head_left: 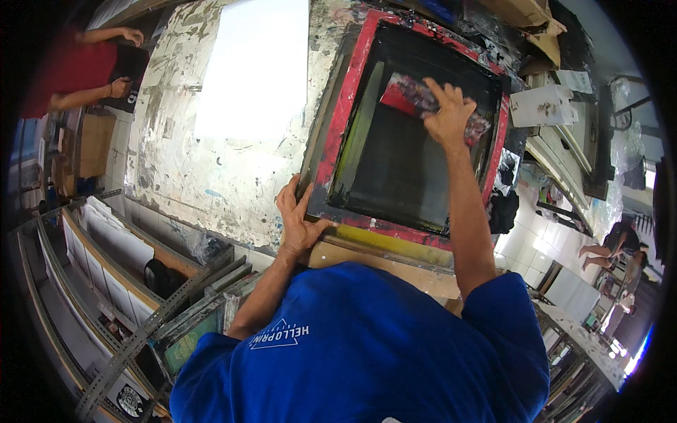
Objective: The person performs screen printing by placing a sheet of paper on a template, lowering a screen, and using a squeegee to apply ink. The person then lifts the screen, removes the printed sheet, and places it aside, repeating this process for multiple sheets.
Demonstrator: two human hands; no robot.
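Observation:
A screen printing frame [341, 106], red and smeared with black ink, lies on the table in front of me. Across its dark mesh [395, 162], in the far part, runs a red, ink-stained squeegee [402, 97] at a slant. My right hand [450, 116] is closed over the squeegee from above, its index finger stretched along it; the palm side is hidden. At the frame's near left corner rests my left hand [300, 217], fingers spread against the side and thumb along the yellowish near edge. White sheet material [254, 70] lies flat to the left of the frame.
The paint-spotted table [169, 155] extends left. Beyond it a person in red [74, 77] handles a dark item. Metal racks [106, 275] stand at the near left. A translucent plastic container [541, 106] sits right of the frame. More people [620, 243] are at the far right.

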